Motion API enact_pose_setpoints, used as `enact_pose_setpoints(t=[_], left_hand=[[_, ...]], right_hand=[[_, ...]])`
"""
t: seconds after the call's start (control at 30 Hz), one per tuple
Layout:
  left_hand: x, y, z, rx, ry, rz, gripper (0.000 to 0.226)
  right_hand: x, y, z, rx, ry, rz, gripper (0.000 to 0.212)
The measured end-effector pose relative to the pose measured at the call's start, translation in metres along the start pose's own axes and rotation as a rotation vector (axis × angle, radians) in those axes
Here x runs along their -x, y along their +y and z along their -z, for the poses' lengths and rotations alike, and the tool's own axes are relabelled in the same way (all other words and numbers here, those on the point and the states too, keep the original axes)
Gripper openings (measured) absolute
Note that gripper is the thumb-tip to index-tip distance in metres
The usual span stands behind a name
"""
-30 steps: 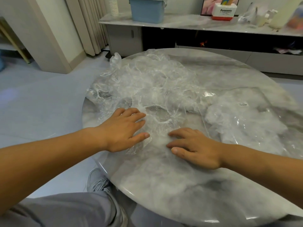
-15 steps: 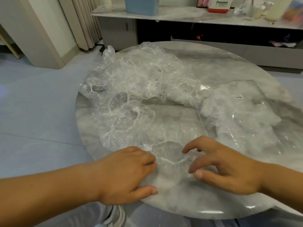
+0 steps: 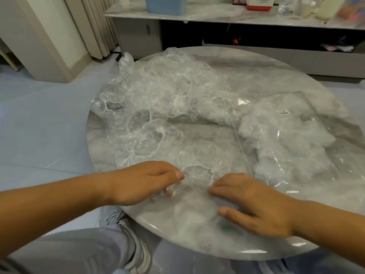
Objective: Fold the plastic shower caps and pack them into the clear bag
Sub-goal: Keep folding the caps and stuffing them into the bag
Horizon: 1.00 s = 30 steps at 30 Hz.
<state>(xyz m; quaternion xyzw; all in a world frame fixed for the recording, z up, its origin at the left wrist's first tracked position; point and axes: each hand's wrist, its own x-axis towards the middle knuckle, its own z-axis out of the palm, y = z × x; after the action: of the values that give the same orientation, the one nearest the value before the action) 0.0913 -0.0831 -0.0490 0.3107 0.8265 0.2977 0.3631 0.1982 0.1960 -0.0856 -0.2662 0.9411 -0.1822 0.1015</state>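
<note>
A heap of clear crinkled shower caps [image 3: 167, 99] covers the left and back of the round marble table [image 3: 246, 68]. One shower cap [image 3: 197, 173] lies apart near the front edge, between my hands. My left hand [image 3: 146, 182] has its fingers curled into this cap's left rim and grips it. My right hand [image 3: 254, 202] lies flat on the cap's right side, fingers straight, thumb spread toward me. The clear bag [image 3: 292, 139], with a small white label, lies on the right with several folded caps inside.
A long marble shelf [image 3: 217, 14] stands behind the table with a blue bin [image 3: 166, 4], a red-and-white box [image 3: 259, 2] and bottles. Beige curtains [image 3: 94, 24] hang at the back left. My knee and grey shoe [image 3: 136, 252] are under the table's front edge.
Both hands have dragged one cap from the heap toward the front edge. My left fingers have curled into its rim, and my right hand has flattened onto it.
</note>
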Motion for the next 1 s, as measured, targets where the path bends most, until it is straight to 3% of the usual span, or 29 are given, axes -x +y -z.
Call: enact_pose_setpoints(t=[0.1,0.17,0.23,0.4,0.57,0.63,0.7,0.77,0.87,1.0], left_hand=[[-0.001,-0.007,0.005,0.037,0.031,0.084,0.053],[-0.003,-0.012,0.008,-0.011,0.036,0.095,0.078],[-0.004,-0.014,0.009,-0.1,0.04,0.053,0.087],[-0.006,-0.016,0.006,-0.374,0.097,-0.03,0.044],[-0.003,-0.012,-0.005,-0.632,0.425,-0.309,0.039],[-0.004,-0.001,-0.013,-0.761,0.392,-0.407,0.035],[-0.007,0.005,-0.029,-0.851,0.239,-0.472,0.039],[-0.012,0.003,-0.039,-0.855,0.141,-0.418,0.048],[-0.018,-0.006,-0.042,-0.786,0.117,-0.32,0.058],[-0.025,-0.007,-0.041,-0.694,0.096,-0.29,0.06]], right_hand=[[-0.009,-0.002,0.009,-0.115,0.02,-0.093,0.058],[-0.019,-0.003,0.017,-0.208,0.005,-0.183,0.061],[-0.029,-0.002,0.022,-0.24,-0.051,-0.245,0.063],[-0.049,0.002,0.026,-0.179,-0.118,-0.267,0.066],[-0.055,-0.001,0.028,-0.178,-0.188,-0.287,0.062],[-0.055,-0.003,0.027,-0.181,-0.209,-0.291,0.058],[-0.055,-0.004,0.027,-0.194,-0.225,-0.302,0.056],[-0.054,-0.005,0.028,-0.205,-0.237,-0.316,0.057],[-0.054,-0.003,0.035,-0.197,-0.14,-0.336,0.06],[-0.066,0.003,0.048,-0.269,0.195,-0.361,0.049]])
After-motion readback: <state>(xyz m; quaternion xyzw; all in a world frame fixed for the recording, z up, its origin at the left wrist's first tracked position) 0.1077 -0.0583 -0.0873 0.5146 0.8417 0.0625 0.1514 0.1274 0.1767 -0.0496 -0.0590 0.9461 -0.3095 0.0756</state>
